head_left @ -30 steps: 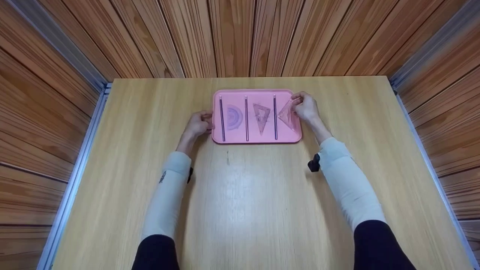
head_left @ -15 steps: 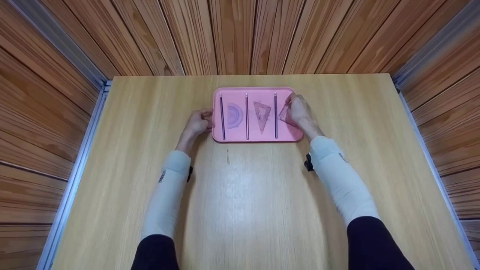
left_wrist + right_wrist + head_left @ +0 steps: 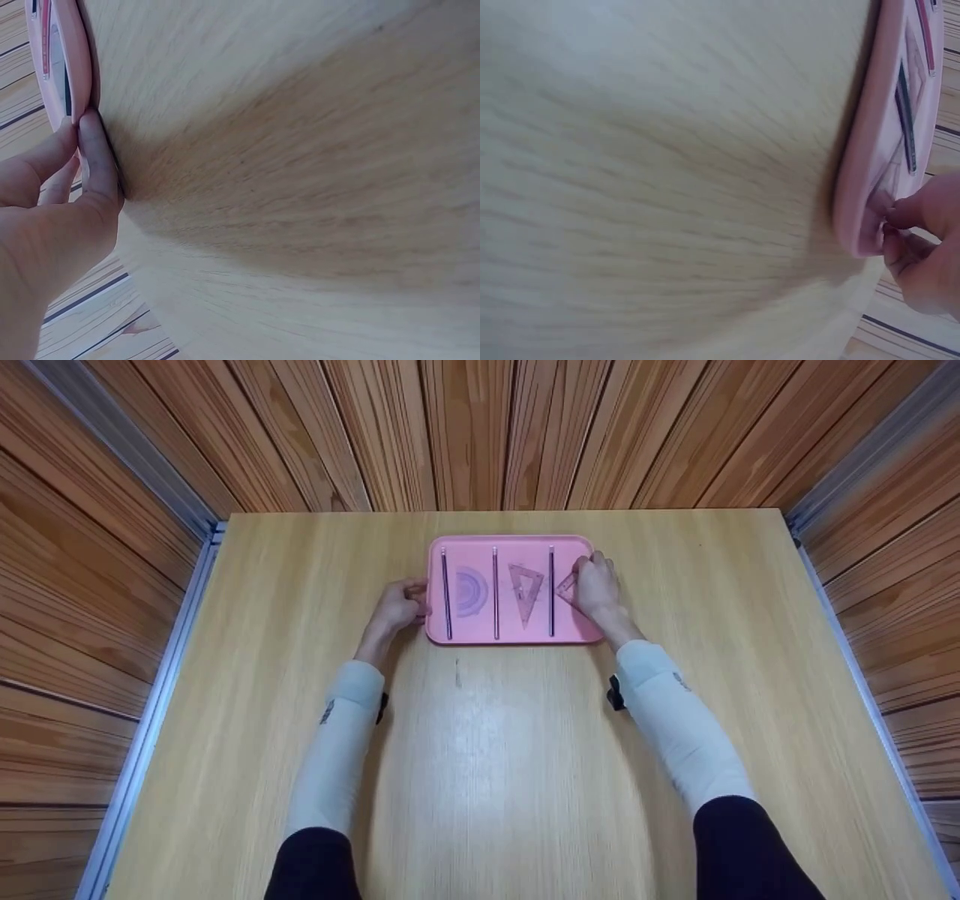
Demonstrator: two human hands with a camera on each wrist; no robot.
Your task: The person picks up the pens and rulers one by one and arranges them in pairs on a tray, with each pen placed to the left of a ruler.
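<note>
A pink tray point(image 3: 472, 631) lies near the table's far edge. My left hand point(image 3: 395, 605) pinches its left rim, thumb over the rim and fingers below, as the left wrist view shows. At the tray's right end, my right hand point(image 3: 598, 586) pinches a clear set square point(image 3: 565, 589) with thumb and fingertips, hiding much of it. On the tray, three upright dark pencils, the left pencil point(image 3: 447, 594), middle pencil point(image 3: 496, 594) and right pencil point(image 3: 551, 591), stand apart. Between them lie a clear protractor point(image 3: 472, 591) and a narrow set square point(image 3: 525, 613).
The light wooden table point(image 3: 480, 765) stretches from the tray toward me. Wood-panelled walls point(image 3: 465, 435) rise behind the table and on both sides, with metal rails point(image 3: 161, 660) along the table's side edges.
My right hand has moved slightly down and inward over the tray's right end with the set square, covering more of it. My left hand stays at the left rim.
</note>
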